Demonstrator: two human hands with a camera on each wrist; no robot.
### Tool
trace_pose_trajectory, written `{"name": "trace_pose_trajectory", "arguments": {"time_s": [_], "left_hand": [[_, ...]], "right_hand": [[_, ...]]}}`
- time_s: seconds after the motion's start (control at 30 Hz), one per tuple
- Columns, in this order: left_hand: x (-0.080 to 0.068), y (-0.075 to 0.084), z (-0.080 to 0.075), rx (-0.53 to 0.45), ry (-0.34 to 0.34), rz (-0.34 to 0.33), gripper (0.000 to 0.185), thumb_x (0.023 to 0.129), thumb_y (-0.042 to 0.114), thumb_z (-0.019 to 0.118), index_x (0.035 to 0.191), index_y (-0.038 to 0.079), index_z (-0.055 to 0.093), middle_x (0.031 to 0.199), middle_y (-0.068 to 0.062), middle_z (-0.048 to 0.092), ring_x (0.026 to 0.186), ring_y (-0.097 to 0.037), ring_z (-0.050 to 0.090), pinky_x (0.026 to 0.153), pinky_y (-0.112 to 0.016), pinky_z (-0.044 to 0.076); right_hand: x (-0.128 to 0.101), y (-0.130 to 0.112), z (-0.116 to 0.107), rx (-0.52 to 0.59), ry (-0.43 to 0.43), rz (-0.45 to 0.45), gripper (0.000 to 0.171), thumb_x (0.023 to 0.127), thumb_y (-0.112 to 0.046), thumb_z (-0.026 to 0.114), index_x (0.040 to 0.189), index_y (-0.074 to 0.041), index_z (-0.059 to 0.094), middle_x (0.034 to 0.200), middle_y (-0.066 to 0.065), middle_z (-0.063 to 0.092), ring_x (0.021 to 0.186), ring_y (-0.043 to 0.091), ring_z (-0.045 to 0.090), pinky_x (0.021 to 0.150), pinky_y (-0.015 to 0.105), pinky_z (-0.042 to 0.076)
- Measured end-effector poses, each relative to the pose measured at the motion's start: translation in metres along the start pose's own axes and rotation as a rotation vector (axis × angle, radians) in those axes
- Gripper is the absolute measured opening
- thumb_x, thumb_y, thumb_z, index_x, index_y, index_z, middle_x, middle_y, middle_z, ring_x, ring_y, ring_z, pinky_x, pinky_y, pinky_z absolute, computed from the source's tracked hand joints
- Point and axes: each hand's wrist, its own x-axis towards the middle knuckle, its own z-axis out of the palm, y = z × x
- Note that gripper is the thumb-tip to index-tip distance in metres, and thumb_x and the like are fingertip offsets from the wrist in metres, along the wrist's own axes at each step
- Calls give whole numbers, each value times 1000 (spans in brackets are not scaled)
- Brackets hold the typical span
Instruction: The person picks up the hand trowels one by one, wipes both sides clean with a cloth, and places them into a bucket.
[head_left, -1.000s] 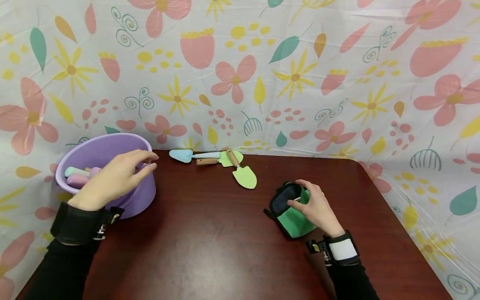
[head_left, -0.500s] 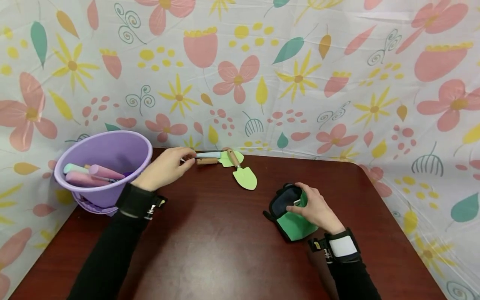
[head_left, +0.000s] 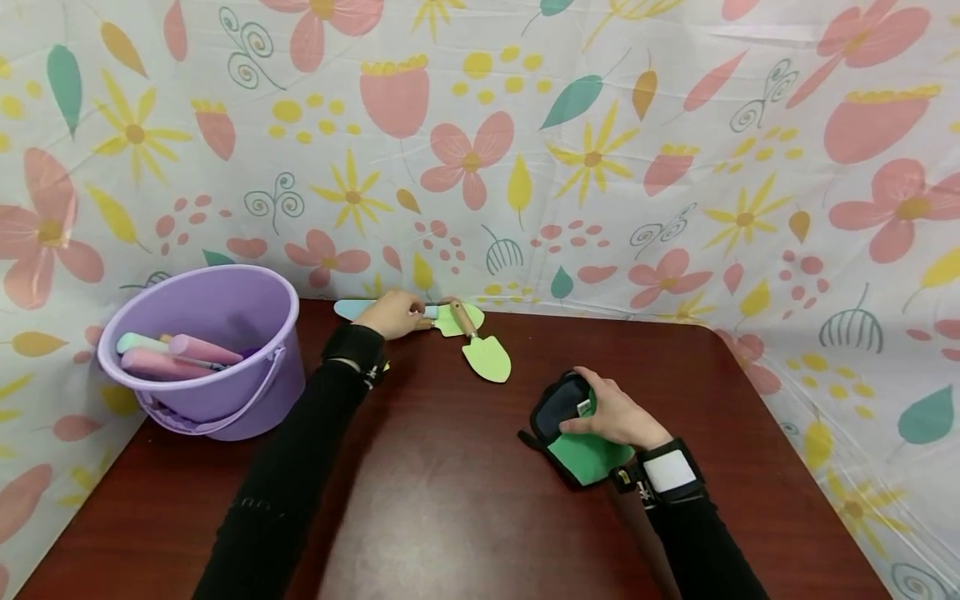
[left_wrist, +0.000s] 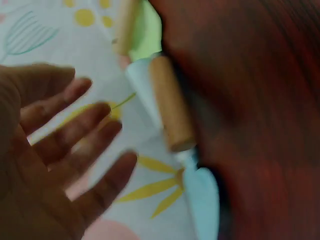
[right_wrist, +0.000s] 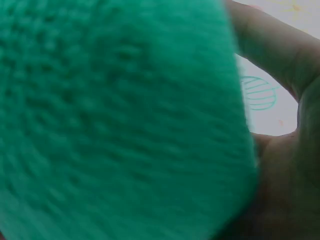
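Left hand [head_left: 396, 314] spread open, holding nothing, over blue trowel [left_wrist: 202, 192] at table's [head_left: 450, 500] back edge, may knock it off; right hand [head_left: 615, 414] grips green glove [head_left: 588, 454] near right edge

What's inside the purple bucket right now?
The purple bucket holds pastel tool handles: one mint, two pink, lying against its left inner wall. Their working ends and the bucket's bottom are hidden by the near wall.
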Motion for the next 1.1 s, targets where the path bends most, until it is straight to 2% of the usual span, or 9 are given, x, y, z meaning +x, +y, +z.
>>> {"name": "trace_pose_trajectory", "arguments": {"time_s": [0.13,0.2,0.27,0.37,0.47,0.63,0.77,0.9,1.1], "left_hand": [[12,-3,17,94,6,-136,25,99,28,59,94,6,71,89,-10,66,86,-28,61,89,-49,45],[18,0,25,133,22,-184,30,97,33,63,78,10,67,75,-7,62,79,-26,60,95,-54,40],[21,1,32,165,40,-218,33,97,32,63,69,14,60,69,-4,58,79,-26,59,99,-59,35],[24,2,39,175,74,-249,29,98,29,63,73,15,61,74,-4,60,85,-29,61,102,-63,30],[27,-1,46,203,76,-273,21,100,30,59,87,14,65,88,-6,64,92,-31,61,99,-62,33],[31,-5,56,205,20,-280,23,102,32,53,104,13,65,96,-8,65,90,-29,62,90,-53,44],[32,-7,61,106,-44,-282,23,104,32,49,104,12,60,88,-6,58,80,-26,57,78,-44,44],[28,-12,62,17,-63,-281,23,104,30,45,91,12,50,78,-5,47,68,-23,47,70,-40,35],[11,-16,59,7,-68,-250,35,105,30,41,75,13,40,64,-2,36,55,-18,35,61,-35,32]], "right_hand": [[13,4,6,-40,-31,24,102,80,-42,80,153,-4,21,144,38,27,126,61,29,87,68,39],[15,6,6,-76,-34,41,102,78,-40,82,153,-4,23,143,38,29,123,63,27,84,68,39],[18,7,8,-110,-38,59,101,78,-39,83,153,-4,24,142,37,29,120,62,28,82,66,41],[22,5,14,-150,-38,83,98,78,-38,83,152,-6,26,142,36,30,120,59,27,80,61,43],[23,2,20,-165,-23,93,95,79,-36,82,152,-8,28,143,34,30,122,57,27,80,60,44],[18,-1,24,-185,20,67,86,81,-32,81,150,-8,33,139,33,35,120,54,32,81,58,44],[11,-6,27,-210,43,24,74,87,-22,76,148,-7,36,135,32,39,115,49,36,77,51,46],[6,-12,32,-244,74,-8,66,89,-13,72,146,-6,39,129,29,45,112,48,41,72,47,47],[4,-18,38,-286,101,-23,64,87,-10,72,144,-9,43,123,22,52,113,46,47,64,45,50]]}}
